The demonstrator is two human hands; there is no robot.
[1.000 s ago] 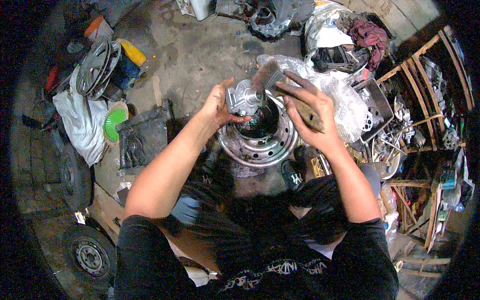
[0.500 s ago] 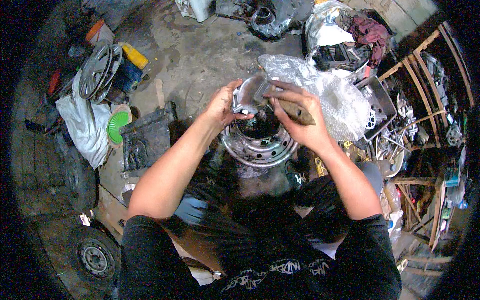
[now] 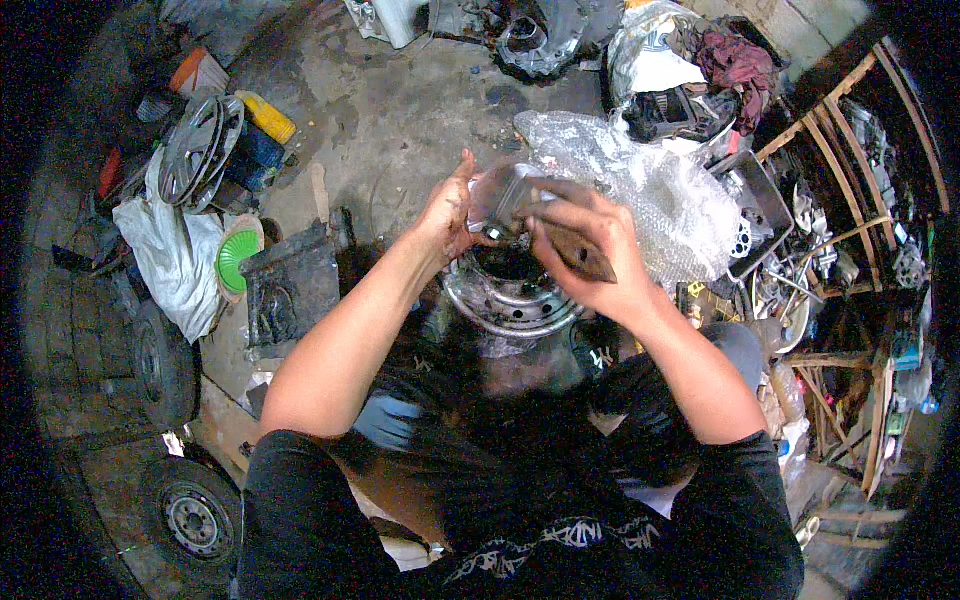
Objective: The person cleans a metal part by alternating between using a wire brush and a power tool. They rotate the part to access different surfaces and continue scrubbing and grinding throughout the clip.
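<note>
Closest in, the person sits hunched in a black shirt (image 3: 520, 500), forearms reaching out over the knees. The right hand (image 3: 592, 235) has its grip wrapped round a wooden-handled brush (image 3: 582, 262), the handle slanting from low right up and leftward, bristle end toward the other palm. The left hand (image 3: 445, 218) has its grip about a small pale metal part (image 3: 490, 230), fingertips raised at the top. So the part lies to the left of the brush grip, the left hand being the nearer one to it; the bristle end, blurred, sits across the part, and I can't tell from here how firmly they meet. Directly below both hands rests a silvery wheel rim (image 3: 480, 311), dark inside. A little past the right hand spreads crumpled bubble wrap (image 3: 650, 190), and farthest out, a grimy metal casing (image 3: 530, 50) sits on the floor (image 3: 370, 95).
</note>
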